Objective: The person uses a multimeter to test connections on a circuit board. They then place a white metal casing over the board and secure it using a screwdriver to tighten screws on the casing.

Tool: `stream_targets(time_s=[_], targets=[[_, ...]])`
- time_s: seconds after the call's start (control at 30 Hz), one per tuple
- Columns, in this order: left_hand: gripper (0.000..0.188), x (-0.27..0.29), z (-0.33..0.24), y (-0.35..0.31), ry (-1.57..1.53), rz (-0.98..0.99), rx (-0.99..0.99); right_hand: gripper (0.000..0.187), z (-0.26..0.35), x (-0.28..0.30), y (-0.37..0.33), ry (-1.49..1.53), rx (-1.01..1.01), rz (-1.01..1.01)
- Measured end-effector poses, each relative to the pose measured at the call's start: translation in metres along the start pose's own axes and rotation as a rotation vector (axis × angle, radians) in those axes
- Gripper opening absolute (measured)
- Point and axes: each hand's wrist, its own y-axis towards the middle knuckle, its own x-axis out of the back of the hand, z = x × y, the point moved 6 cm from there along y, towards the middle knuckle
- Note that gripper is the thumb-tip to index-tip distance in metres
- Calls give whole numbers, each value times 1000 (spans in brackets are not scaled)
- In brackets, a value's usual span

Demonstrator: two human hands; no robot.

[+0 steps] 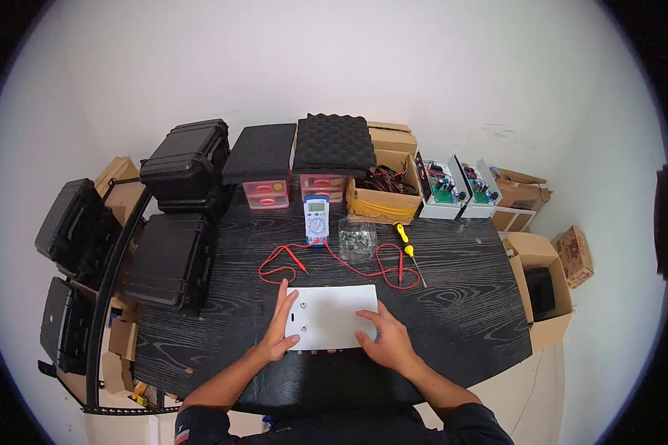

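Observation:
A flat white panel [338, 315] is at the table's near edge, in front of me. Near its left end it has two round metal fittings and a small dark slot. My left hand [277, 326] grips the panel's left end, fingers along the side and thumb at the lower corner. Around the right end is my right hand [387, 340], with thumb and forefinger bent over the white face. Beyond the panel stands a blue-and-white multimeter [317, 221] with red test leads [349, 267]. A clear box of small hardware [357, 241] sits beside it, and a yellow-and-black screwdriver [405, 239] lies to the right.
Black hard cases [167, 259] line the left side. Pink drawer units [266, 194] under black foam, a carton of wires [382, 196] and two open white units with green circuit boards [445, 193] stand at the back. An open cardboard box [539, 289] is beyond the right edge.

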Motion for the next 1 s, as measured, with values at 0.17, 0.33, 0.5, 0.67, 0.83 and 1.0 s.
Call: stream_targets(time_s=[0.17,0.33,0.5,0.67,0.83,1.0], targets=[[114,3,3,-2,-26,1,38,70,26,-9,6,-373,-29,155],[122,-5,-5,8,-231,-37,49,86,61,-62,26,-314,242,176],[114,4,15,2,-469,-168,38,91,91,-100,49,-339,357,191],[109,7,23,4,-542,-174,109,88,92,-93,48,-334,312,246],[109,2,25,1,-482,-156,193,85,74,-71,30,-330,302,251],[106,-2,28,2,-477,-84,202,86,43,-29,5,-394,226,265]])
